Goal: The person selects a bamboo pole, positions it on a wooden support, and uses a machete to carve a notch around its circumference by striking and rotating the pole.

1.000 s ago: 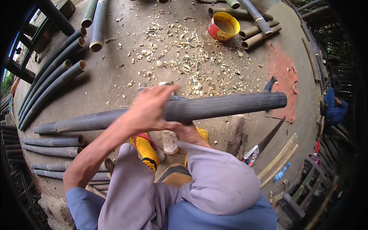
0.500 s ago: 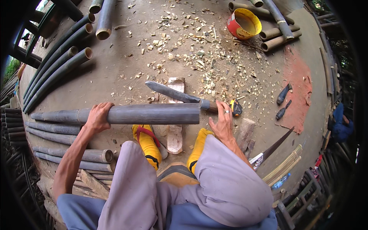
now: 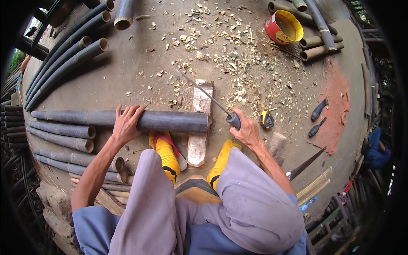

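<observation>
Across a pale wooden block [image 3: 197,148] lies the right end of a dark bamboo pole [image 3: 176,121], which stretches off to the left. My left hand [image 3: 126,122] holds the pole from above, its fingers draped over the top. In my right hand [image 3: 245,128] is the dark handle of a machete, fingers wrapped round it. The machete blade [image 3: 205,92] is turned edge-on and points up and left over the far end of the block, apart from the pole. My feet in yellow socks stand on either side of the block.
Bamboo poles [image 3: 76,63] lie far left, with more [image 3: 80,159] near left. Wood chips litter the ground ahead. A red and yellow bucket [image 3: 284,27] stands far right. A tape measure [image 3: 266,119], two dark-handled tools [image 3: 318,111] and a saw blade [image 3: 307,164] lie right.
My right hand has closed round the machete handle and lifted the machete, turning its blade edge-on. The pole has shifted left and down onto the block; my left hand has slid right along it.
</observation>
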Demonstrator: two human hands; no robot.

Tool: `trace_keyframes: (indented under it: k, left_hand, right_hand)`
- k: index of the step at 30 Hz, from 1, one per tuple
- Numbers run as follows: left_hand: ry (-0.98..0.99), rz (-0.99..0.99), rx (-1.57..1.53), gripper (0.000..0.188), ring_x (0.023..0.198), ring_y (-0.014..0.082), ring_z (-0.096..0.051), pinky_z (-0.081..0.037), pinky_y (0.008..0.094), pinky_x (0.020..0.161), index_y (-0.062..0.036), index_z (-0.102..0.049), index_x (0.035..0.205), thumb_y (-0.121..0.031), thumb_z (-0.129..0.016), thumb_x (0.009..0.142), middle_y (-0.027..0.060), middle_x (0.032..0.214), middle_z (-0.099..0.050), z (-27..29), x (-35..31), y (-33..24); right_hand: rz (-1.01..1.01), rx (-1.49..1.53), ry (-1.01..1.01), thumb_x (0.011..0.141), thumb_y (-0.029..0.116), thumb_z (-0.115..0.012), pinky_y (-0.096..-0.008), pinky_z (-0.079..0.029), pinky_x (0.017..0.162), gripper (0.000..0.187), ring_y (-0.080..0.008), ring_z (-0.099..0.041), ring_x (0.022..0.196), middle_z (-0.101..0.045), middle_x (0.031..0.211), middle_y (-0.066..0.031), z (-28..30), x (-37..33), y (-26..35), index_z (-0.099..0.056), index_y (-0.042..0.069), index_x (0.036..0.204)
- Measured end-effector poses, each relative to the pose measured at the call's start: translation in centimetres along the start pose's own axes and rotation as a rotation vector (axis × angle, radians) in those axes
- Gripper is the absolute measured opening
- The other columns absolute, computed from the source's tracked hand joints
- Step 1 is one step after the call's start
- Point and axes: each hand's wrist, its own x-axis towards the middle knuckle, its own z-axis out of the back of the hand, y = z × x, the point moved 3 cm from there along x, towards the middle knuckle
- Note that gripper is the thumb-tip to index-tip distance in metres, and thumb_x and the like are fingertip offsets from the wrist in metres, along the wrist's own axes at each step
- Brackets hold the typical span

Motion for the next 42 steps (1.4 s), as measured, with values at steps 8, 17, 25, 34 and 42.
trace_keyframes:
  k: [8,17,25,34,42]
  left_hand:
    - [0.075,-0.039,-0.066,0.07,0.105,0.0254,-0.058,-0.041,0.0409,0.091,-0.0119,-0.055,0.118,-0.017,-0.08,0.052,0.0063,0.106,-0.061,0.8,1.0,0.0]
    - [0.018,-0.127,-0.185,0.082,0.112,0.0258,-0.052,-0.04,0.0436,0.092,-0.0123,-0.054,0.127,-0.012,-0.082,0.05,0.0085,0.118,-0.054,1.4,6.5,-16.2]
    - [0.008,-0.122,-0.222,0.109,0.133,0.0296,-0.041,-0.021,0.0602,0.112,-0.0183,-0.035,0.146,-0.027,-0.091,0.053,0.0102,0.139,-0.043,4.8,5.4,-13.1]
    - [0.196,0.034,-0.15,0.071,0.102,0.0315,-0.061,-0.043,0.0436,0.091,-0.0094,-0.059,0.109,-0.025,-0.083,0.044,0.0114,0.1,-0.065,-1.3,1.3,4.8]
    - [0.115,-0.126,-0.17,0.08,0.109,0.0264,-0.056,-0.039,0.0437,0.091,-0.0116,-0.048,0.128,-0.015,-0.08,0.054,0.0106,0.113,-0.059,4.4,13.0,-18.2]
  right_hand:
    - [-0.071,0.397,-0.292,0.074,0.011,-0.074,-0.0343,-0.053,0.063,0.04,-0.0229,-0.067,0.067,-0.065,0.077,-0.0107,1.9,-4.7,2.0,-0.053,0.003,0.107]
    - [-0.116,0.619,-0.995,0.077,0.007,-0.072,-0.0263,-0.047,0.063,0.04,-0.01,-0.054,0.065,-0.059,0.073,-0.0029,7.5,-10.2,5.2,-0.05,-0.002,0.109]
    - [-0.157,0.818,-0.812,0.078,0.007,-0.073,-0.0271,-0.049,0.059,0.037,-0.0109,-0.057,0.062,-0.06,0.074,-0.0048,4.3,-9.0,3.9,-0.05,0.0,0.107]
    - [-0.214,0.888,-0.857,0.079,0.005,-0.071,-0.0281,-0.049,0.059,0.039,-0.0114,-0.057,0.061,-0.06,0.074,-0.0058,4.1,-9.9,2.4,-0.049,-0.003,0.11]
    - [-0.162,0.903,-0.978,0.082,0.0,-0.065,-0.0309,-0.052,0.058,0.045,-0.0146,-0.058,0.063,-0.058,0.081,-0.0101,4.4,-10.2,2.7,-0.045,-0.007,0.12]
